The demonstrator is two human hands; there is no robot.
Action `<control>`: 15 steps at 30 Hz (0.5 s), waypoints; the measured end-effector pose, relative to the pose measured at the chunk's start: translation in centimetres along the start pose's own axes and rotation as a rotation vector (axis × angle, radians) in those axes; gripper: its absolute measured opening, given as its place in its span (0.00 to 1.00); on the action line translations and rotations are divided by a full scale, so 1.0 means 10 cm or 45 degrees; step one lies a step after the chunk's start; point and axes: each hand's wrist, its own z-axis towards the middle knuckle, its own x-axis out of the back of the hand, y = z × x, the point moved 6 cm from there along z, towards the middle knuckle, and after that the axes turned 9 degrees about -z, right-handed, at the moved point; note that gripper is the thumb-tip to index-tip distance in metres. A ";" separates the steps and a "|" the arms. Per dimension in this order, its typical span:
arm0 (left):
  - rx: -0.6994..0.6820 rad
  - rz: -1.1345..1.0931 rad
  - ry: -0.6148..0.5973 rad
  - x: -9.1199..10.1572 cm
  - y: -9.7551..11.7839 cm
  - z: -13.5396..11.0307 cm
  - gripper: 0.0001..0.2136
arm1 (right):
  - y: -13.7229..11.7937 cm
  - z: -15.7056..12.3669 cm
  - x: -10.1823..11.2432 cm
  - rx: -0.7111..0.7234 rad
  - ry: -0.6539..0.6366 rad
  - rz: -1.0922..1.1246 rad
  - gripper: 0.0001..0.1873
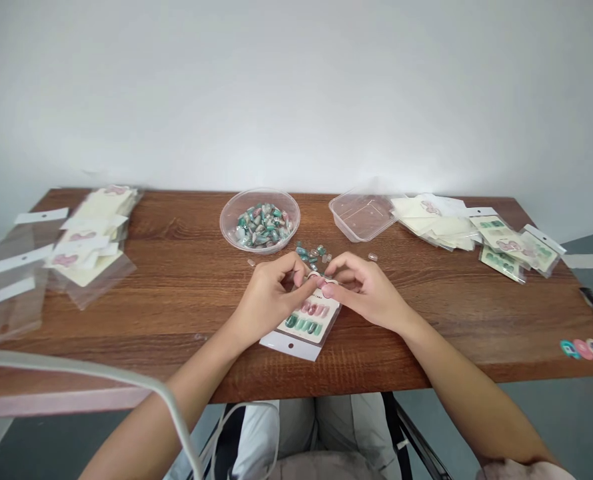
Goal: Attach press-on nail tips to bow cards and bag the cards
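A card of press-on nails in a clear sleeve (pixel 304 323) lies on the wooden table (pixel 186 300) right in front of me, with a pink row and a green row showing. My left hand (pixel 271 293) and my right hand (pixel 364 287) meet over its far end, fingers curled and pinched together. Between the fingertips sits a small pale nail (pixel 315 275); which hand grips it I cannot tell for sure. Several loose green and pink nails (pixel 312 253) lie just beyond the hands.
A clear round bowl (pixel 259 222) holds many loose nails. An empty clear rectangular tub (pixel 361 215) stands to its right. Filled nail packs (pixel 506 247) and cream cards (pixel 436 217) lie far right. Cards and empty sleeves (pixel 84 243) are stacked at left. Stickers (pixel 584 348) sit at the right edge.
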 end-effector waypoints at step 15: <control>0.326 -0.526 -0.217 0.07 0.04 0.03 0.12 | 0.05 0.02 0.09 -0.072 -0.492 0.438 0.27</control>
